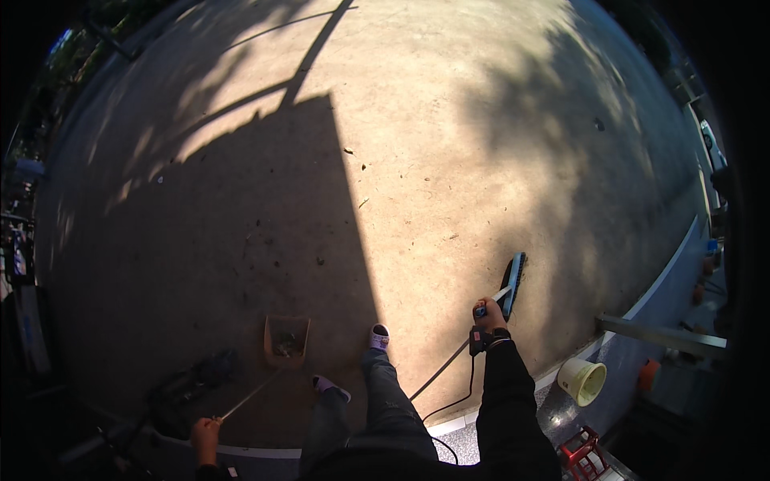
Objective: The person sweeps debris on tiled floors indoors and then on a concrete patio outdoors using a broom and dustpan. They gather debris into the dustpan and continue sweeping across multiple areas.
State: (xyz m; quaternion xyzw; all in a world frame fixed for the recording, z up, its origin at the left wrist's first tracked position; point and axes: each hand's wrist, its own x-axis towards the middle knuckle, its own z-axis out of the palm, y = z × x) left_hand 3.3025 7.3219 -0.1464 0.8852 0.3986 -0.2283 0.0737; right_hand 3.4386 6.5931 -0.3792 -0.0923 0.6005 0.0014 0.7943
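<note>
My right hand (492,314) grips the handle of a broom, whose blue head with dark bristles (513,285) rests on the concrete ground to the right. A dark device with a cable (479,340) is strapped at my right wrist. In my left hand (206,434), at the lower left, is the thin handle (249,395) of a long-handled dustpan. The orange-brown pan (287,341) lies on the shaded ground left of my feet, with some dark debris inside. Small leaves and bits (349,151) are scattered over the ground ahead.
A pale bucket (582,382) stands on the tiled ledge at right, near a metal post (662,335). Below it is a red metal-framed object (582,454). A dark, indistinct object (192,385) lies in shadow left of the dustpan. My shoes (379,338) are on the concrete.
</note>
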